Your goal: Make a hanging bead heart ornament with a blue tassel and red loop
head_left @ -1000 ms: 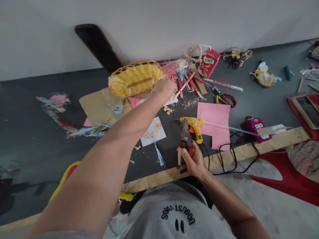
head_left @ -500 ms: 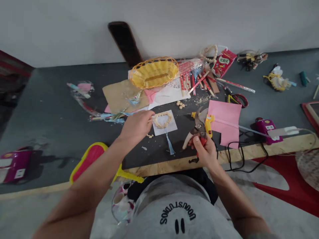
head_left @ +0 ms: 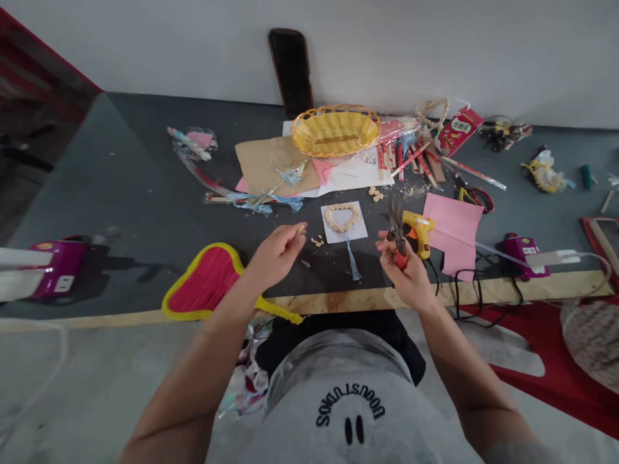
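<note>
My left hand hovers over the dark table with thumb and forefinger pinched on a small pale piece. My right hand grips a pair of pruning shears by the handles, blades pointing away from me. Between my hands lies a white card bearing a ring of cream-coloured bits, roughly heart-shaped. From the card hangs a light blue tassel. Several pale wood-like crumbs are scattered beside my left hand. A yellow glue gun lies just right of the shears.
Behind the card stand a yellow woven basket and a phone against the wall. Pink paper, scissors and a purple power socket lie right. A yellow-edged red fan sits under my left forearm.
My left hand has drawn back from the card towards me. The shears have turned in my right hand, their blades now closer together. The view has shifted left.
</note>
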`<state>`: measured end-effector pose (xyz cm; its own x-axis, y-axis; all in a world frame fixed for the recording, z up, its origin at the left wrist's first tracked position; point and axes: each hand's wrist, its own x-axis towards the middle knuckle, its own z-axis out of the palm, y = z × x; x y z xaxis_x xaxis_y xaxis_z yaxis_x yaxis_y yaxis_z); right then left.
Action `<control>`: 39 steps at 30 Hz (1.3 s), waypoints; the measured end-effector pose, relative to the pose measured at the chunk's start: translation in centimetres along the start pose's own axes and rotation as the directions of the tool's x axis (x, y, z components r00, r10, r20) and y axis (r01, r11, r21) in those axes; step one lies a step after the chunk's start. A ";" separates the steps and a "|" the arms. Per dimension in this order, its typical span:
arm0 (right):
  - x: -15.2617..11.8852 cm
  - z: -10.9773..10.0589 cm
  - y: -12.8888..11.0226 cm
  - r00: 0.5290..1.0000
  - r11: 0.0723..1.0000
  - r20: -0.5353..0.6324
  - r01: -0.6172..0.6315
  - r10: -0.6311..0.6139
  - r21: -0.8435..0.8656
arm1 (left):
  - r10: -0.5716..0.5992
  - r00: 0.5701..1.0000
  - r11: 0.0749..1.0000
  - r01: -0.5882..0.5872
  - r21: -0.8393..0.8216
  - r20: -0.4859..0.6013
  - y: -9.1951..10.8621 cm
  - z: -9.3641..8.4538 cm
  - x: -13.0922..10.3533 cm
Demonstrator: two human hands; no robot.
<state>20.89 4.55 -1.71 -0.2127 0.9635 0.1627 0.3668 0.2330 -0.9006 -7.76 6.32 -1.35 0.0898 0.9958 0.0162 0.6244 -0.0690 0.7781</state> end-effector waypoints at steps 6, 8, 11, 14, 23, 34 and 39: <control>-0.4 0.8 -2.1 0.973 0.846 0.232 0.130 -0.007 -0.518 | -0.185 0.982 0.856 0.183 -0.483 0.044 1.9 1.4 -2.3; -0.8 1.4 -2.7 0.963 0.788 0.268 0.151 0.019 -0.597 | -0.234 0.971 0.765 0.212 -0.608 0.044 2.7 1.9 -2.6; -1.1 2.1 -3.3 0.952 0.733 0.304 0.183 0.034 -0.655 | -0.252 0.967 0.699 0.205 -0.685 0.033 3.0 2.4 -2.9; -1.0 2.6 -3.7 0.940 0.716 0.339 0.215 0.032 -0.664 | -0.238 0.971 0.725 0.194 -0.661 0.024 2.7 2.5 -3.1; -0.6 3.6 -4.6 0.920 0.723 0.392 0.268 0.004 -0.637 | -0.120 0.992 0.772 0.068 -0.632 -0.040 2.9 2.2 -3.1; -0.1 3.3 -4.9 0.894 0.759 0.444 0.244 0.065 -0.603 | -0.144 0.989 0.778 0.094 -0.621 -0.030 2.9 2.7 -3.1; -0.3 3.3 -4.6 0.904 0.795 0.423 0.212 0.062 -0.569 | -0.144 0.989 0.796 0.097 -0.598 -0.032 3.1 2.6 -3.0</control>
<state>16.24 2.71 1.07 -0.5527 0.8295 -0.0798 0.7617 0.4641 -0.4522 -4.08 2.97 -0.61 -0.0255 0.9968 -0.0761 0.0416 0.0771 0.9962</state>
